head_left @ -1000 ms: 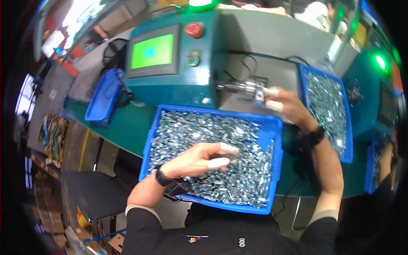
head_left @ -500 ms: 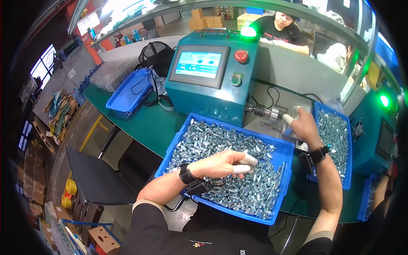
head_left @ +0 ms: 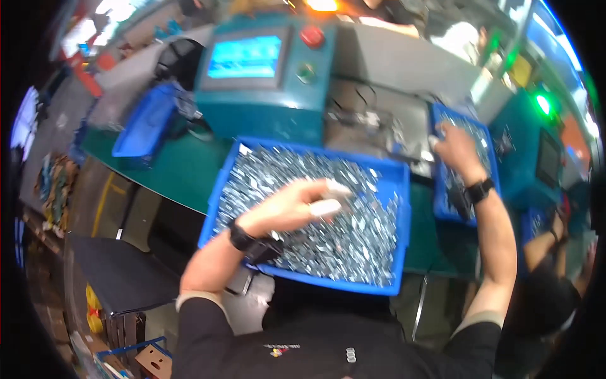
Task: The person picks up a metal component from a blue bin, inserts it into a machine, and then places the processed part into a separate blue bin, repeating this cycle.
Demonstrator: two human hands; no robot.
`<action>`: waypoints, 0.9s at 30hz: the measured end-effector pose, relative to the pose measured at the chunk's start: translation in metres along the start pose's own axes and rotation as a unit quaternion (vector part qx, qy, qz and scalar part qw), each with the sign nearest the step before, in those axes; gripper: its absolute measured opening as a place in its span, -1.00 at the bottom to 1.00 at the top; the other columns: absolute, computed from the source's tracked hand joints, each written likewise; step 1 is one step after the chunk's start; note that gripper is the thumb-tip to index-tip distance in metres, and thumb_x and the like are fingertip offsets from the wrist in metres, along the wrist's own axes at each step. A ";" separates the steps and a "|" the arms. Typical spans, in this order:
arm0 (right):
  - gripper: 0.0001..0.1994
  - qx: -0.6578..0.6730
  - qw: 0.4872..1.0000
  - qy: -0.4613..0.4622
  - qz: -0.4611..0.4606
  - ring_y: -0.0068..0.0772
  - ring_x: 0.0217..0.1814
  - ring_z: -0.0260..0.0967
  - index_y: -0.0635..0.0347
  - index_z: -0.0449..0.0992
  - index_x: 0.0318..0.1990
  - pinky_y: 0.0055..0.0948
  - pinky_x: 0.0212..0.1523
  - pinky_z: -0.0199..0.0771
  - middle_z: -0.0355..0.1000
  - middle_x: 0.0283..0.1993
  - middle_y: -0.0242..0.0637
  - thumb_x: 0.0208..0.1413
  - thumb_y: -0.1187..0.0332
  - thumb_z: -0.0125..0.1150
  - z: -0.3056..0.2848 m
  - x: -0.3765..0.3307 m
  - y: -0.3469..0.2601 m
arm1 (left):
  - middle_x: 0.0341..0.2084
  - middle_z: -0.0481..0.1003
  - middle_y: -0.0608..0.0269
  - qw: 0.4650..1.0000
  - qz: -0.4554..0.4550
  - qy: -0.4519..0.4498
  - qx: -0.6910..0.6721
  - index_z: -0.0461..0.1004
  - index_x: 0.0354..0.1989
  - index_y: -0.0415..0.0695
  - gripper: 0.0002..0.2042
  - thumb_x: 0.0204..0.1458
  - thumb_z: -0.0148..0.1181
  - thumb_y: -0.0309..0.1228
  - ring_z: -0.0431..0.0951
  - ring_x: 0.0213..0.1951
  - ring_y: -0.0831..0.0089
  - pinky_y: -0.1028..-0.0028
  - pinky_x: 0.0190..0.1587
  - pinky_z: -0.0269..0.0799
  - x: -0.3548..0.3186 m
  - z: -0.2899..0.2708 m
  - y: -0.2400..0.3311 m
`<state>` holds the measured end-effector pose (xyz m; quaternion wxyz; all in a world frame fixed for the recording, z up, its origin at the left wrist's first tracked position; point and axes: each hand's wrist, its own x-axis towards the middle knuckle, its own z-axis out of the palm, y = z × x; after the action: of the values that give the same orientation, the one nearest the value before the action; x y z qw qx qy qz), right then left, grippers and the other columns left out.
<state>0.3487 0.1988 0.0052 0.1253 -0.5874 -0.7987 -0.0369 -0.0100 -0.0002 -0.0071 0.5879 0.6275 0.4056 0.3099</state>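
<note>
A person's two hands work above a green tabletop point(head_left: 183, 174). The left hand point(head_left: 287, 207), with white coverings on thumb and forefinger, is over a wide blue plastic tray point(head_left: 404, 218), its thumb and forefinger drawn close together; blur makes it impossible to tell whether a piece is between them. The right hand point(head_left: 461, 153), also white-tipped, reaches over a second, narrower blue plastic tray point(head_left: 492, 165), fingertips slightly apart; whether it holds anything cannot be told either.

For small, smooth metal, a light fingertip pinch on one piece at a time would probably serve best, with the right hand low over its tray so nothing bounces out, and both wrists clear of the metal spindle fixture point(head_left: 360, 118) beside the teal box-shaped machine point(head_left: 265, 117).

The wide tray is heaped with small, shiny silver metal pieces point(head_left: 353, 252), thinning at its far right corner. The narrower tray holds similar silver pieces. A third, shallow blue tray point(head_left: 140, 129) lies left of the machine.
</note>
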 end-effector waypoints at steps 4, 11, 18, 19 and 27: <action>-0.54 -0.118 0.982 -0.059 0.135 0.11 0.08 0.55 0.15 0.59 0.10 -0.08 0.08 0.54 0.59 0.02 0.05 0.15 0.06 0.33 -0.038 -0.034 0.061 | -0.05 0.65 0.23 1.000 -0.001 -0.012 -0.013 0.45 0.28 -0.21 -0.61 0.33 0.16 -0.33 0.61 -0.18 0.54 0.45 -0.04 0.55 0.005 0.003 0.003; -0.72 0.221 0.968 -0.060 -0.102 0.04 -0.03 0.55 0.20 0.63 0.03 -0.19 -0.04 0.58 0.60 -0.02 -0.06 0.18 0.34 0.34 -0.025 -0.069 0.005 | -0.02 0.63 0.24 0.999 -0.031 -0.008 -0.013 0.45 0.29 -0.20 -0.60 0.33 0.17 -0.34 0.59 -0.19 0.56 0.49 -0.06 0.53 0.012 0.005 0.004; -0.98 0.116 0.916 -0.099 -0.371 0.00 -0.14 0.46 0.10 0.53 -0.41 -0.01 -0.19 0.52 0.43 -0.27 -0.17 0.02 0.41 0.21 0.033 -0.100 -0.078 | 0.03 0.58 0.26 0.998 -0.055 -0.002 -0.025 0.42 0.33 -0.17 -0.59 0.34 0.14 -0.36 0.60 -0.19 0.59 0.52 -0.11 0.52 0.014 0.003 -0.003; -0.98 0.114 0.914 -0.112 -0.373 0.00 -0.15 0.46 0.11 0.53 -0.41 -0.01 -0.19 0.52 0.44 -0.27 -0.17 0.02 0.41 0.21 0.033 -0.102 -0.076 | 0.03 0.58 0.27 0.998 -0.061 -0.003 -0.032 0.42 0.33 -0.17 -0.59 0.35 0.14 -0.36 0.60 -0.19 0.59 0.52 -0.11 0.52 0.014 0.004 -0.003; -0.89 0.082 0.911 -0.164 -0.370 -0.01 -0.11 0.47 0.12 0.56 -0.30 -0.07 -0.17 0.53 0.45 -0.25 -0.20 0.03 0.35 0.31 0.030 -0.093 -0.089 | 0.00 0.59 0.27 0.999 -0.035 -0.018 0.009 0.42 0.33 -0.18 -0.60 0.36 0.13 -0.34 0.61 -0.17 0.59 0.51 -0.14 0.51 0.006 0.002 -0.001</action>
<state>0.2861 0.0912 -0.0384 0.0179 -0.2351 -0.9683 0.0821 -0.0053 0.0044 -0.0085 0.5999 0.6238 0.4193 0.2742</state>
